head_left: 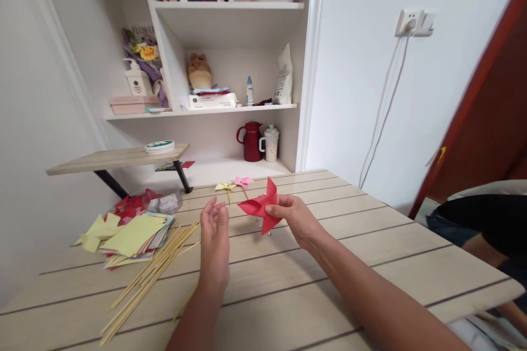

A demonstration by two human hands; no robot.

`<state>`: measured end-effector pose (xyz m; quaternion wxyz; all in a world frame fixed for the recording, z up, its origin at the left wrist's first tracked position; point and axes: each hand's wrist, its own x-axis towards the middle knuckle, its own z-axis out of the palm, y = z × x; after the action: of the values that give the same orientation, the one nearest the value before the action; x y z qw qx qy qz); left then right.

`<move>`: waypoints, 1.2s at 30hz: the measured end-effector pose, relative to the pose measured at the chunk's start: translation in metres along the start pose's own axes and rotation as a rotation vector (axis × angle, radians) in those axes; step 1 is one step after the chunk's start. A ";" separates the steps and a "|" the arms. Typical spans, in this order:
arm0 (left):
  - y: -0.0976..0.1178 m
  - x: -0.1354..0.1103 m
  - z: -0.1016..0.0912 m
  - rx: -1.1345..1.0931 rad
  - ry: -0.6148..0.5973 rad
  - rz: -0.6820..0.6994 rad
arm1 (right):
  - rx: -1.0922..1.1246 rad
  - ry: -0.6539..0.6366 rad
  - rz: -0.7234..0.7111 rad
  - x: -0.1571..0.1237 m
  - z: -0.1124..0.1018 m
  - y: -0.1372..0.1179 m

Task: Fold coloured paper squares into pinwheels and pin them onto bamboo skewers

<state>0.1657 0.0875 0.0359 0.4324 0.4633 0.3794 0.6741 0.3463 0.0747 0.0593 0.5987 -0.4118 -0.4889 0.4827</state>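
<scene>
Over the middle of the table, my right hand (pixel 300 220) pinches a red paper pinwheel (pixel 270 193) near its centre, between thumb and fingers. The pinwheel's folded blades point outward; no stick shows on it. My left hand (pixel 214 247) is raised just left of the pinwheel, apart from it, with loosely bent fingers and nothing in them. A few tiny shiny bits lie on the table below the pinwheel. Behind, a yellow pinwheel (pixel 225 187) and a pink pinwheel (pixel 243 181) lie on the table, each on a stick.
Left of my hands lie several thin wooden sticks (pixel 154 274), a stack of coloured paper (pixel 134 235) and a clear container (pixel 169 201). A small raised shelf (pixel 111 159) stands at the back left. A red jug (pixel 252 142) and a cup (pixel 271 145) stand behind. A person (pixel 477 225) is at the right.
</scene>
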 end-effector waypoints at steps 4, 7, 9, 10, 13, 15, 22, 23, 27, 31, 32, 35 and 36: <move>0.000 -0.004 0.003 -0.134 -0.144 -0.135 | -0.015 -0.016 0.010 -0.002 0.002 0.000; 0.001 -0.005 0.003 -0.108 -0.146 -0.129 | -0.058 -0.041 0.013 -0.003 0.003 0.001; 0.001 -0.004 0.001 -0.028 -0.106 -0.066 | -0.154 -0.048 -0.009 -0.003 0.002 0.001; 0.002 -0.003 0.000 0.050 -0.086 -0.004 | -0.232 -0.045 -0.045 -0.003 0.001 0.002; 0.001 -0.002 -0.001 0.406 -0.051 0.252 | -0.489 -0.033 -0.223 -0.002 -0.003 0.004; -0.001 -0.004 0.001 0.633 -0.080 0.364 | -0.614 -0.055 -0.316 -0.001 -0.007 0.004; -0.011 -0.005 0.004 0.733 -0.271 0.273 | -1.012 -0.208 -0.494 -0.001 -0.013 0.000; -0.011 -0.004 0.003 0.695 -0.300 0.255 | -1.049 -0.232 -0.509 -0.002 -0.013 0.000; -0.010 -0.003 0.003 0.613 -0.426 0.184 | -1.096 -0.311 -0.538 -0.003 -0.012 0.001; -0.007 -0.005 0.005 0.613 -0.475 0.104 | -1.098 -0.341 -0.521 -0.004 -0.011 0.001; -0.006 -0.006 0.005 0.603 -0.469 0.089 | -1.099 -0.338 -0.518 -0.004 -0.010 0.001; -0.004 -0.006 0.006 0.521 -0.418 0.026 | -1.073 -0.319 -0.510 -0.004 -0.008 -0.001; -0.004 -0.006 0.006 0.471 -0.394 -0.021 | -1.053 -0.300 -0.500 -0.004 -0.007 -0.001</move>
<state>0.1732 0.0834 0.0317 0.3853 0.6686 0.4389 0.4603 0.3537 0.0701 0.0585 0.3342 -0.4527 -0.8234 0.0731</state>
